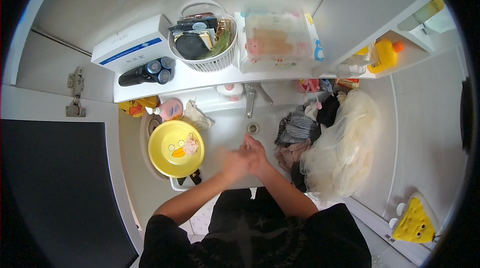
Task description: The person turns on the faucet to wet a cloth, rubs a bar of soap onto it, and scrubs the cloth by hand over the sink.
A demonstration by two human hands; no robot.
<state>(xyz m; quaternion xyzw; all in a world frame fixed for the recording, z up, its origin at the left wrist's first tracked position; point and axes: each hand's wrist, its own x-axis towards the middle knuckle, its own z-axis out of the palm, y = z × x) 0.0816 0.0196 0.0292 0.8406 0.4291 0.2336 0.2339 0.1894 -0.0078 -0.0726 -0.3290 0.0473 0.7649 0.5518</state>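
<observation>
My left hand (230, 162) and my right hand (256, 155) are pressed together over the white sink basin (225, 133), just below the round overflow hole (253, 128). The left hand is blurred by motion. The right hand lies against it with its fingers pointing toward the faucet (250, 99). I cannot see whether anything sits between the palms. Left of my hands, a yellow bowl (172, 160) with a duck face rests on the sink edge, with a small pink thing inside it.
A heap of clothes (297, 130) and cream tulle (345, 143) fills the counter on the right. The shelf above carries a white basket (220, 60), a black shaver (147, 71), a white box (127, 43) and a clear tub (275, 33). An open cabinet door (55, 178) stands at left.
</observation>
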